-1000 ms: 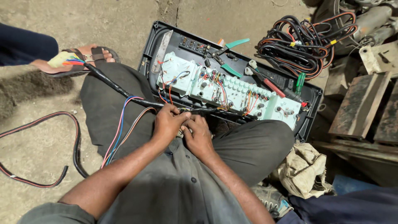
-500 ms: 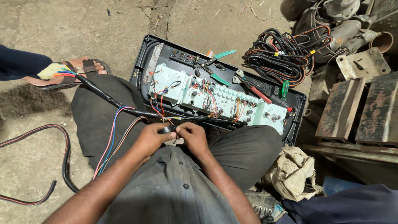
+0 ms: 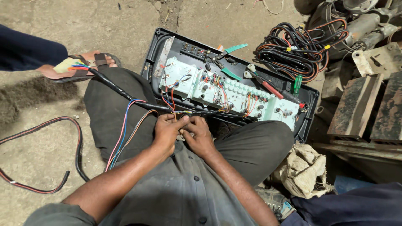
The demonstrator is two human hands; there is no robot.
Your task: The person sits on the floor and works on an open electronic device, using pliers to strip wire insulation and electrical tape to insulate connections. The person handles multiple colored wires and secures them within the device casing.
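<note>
a sandalled foot (image 3: 79,67) is seen far left, a wire bundle (image 3: 121,90) running from it to the lap. the left hand (image 3: 167,132) and right hand (image 3: 200,136) are clenched together on the wires (image 3: 184,113) — just below the pale board (image 3: 226,92) in its black tray (image 3: 307,109) — with a cable coil (image 3: 299,52) beyond.

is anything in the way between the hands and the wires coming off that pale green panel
Nothing visible does. The left hand and right hand are already pinched together on the wire bundle, which runs along the near edge of the pale green panel. Whatever sits under the fingertips is hidden.
</note>
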